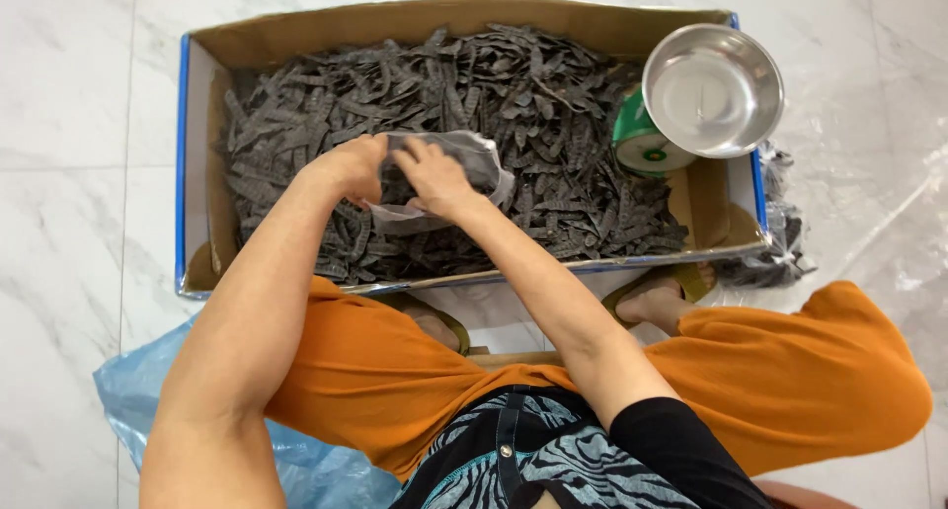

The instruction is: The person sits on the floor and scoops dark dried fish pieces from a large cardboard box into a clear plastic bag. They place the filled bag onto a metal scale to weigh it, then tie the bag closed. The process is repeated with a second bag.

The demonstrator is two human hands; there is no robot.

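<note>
Orange-trousered knees [395,371] nearest me; both hands over the cardboard box [296,35] of dark strips [553,114]: left hand [351,168] and right hand [434,178] grip a clear plastic bag [464,158], mouth spread for filling.

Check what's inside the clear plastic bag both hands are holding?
The clear plastic bag shows dark strips through its film, like the dark strips filling the cardboard box. The left hand and right hand cover its mouth; how full is unclear.
</note>
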